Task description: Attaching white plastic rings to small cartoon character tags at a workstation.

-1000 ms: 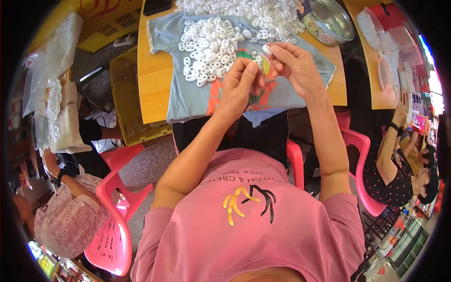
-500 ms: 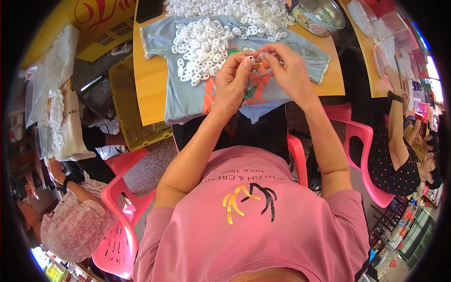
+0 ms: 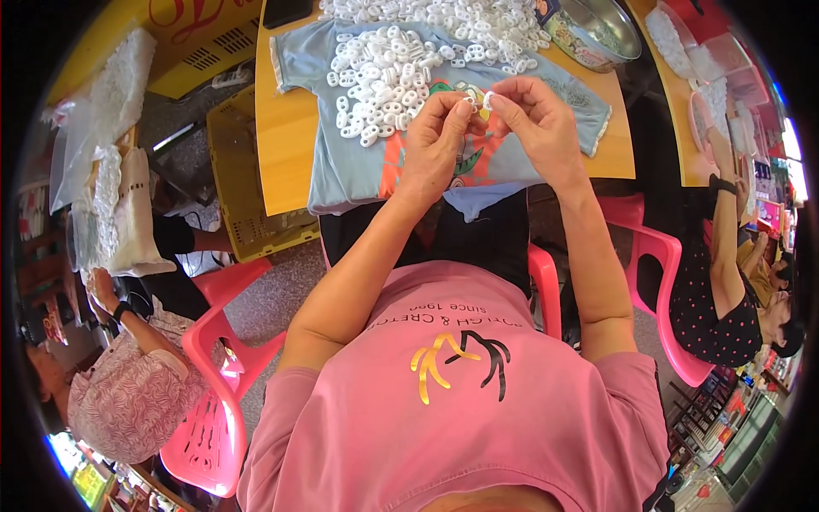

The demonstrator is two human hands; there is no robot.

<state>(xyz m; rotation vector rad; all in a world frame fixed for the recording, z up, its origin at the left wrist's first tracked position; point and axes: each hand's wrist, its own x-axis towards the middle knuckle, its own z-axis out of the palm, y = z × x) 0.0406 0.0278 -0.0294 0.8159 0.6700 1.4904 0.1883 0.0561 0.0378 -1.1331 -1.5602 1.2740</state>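
My left hand [image 3: 437, 143] and my right hand [image 3: 539, 126] meet above a light blue T-shirt [image 3: 351, 175] spread on the table. Between right thumb and forefinger I pinch a small white plastic piece [image 3: 488, 100]. The left thumb and forefinger are pressed together close beside it, on something small that the fingers mostly cover. Left of my hands lies a heap of white two-holed plastic pieces [image 3: 384, 77] on the shirt. Small grey metal bits [image 3: 573, 92] are scattered over the shirt's right sleeve.
A larger pile of white pieces [image 3: 444, 15] covers the table's far side. A round tin [image 3: 593, 38] stands at the far right, a black phone [image 3: 287, 12] at the far left. A yellow crate [image 3: 243, 183] sits below. Co-workers sit on both sides, near pink chairs [image 3: 223, 367].
The white piece that was at my left fingertips now shows at my right fingertips. My right hand has turned slightly. The whole view has shifted a little.
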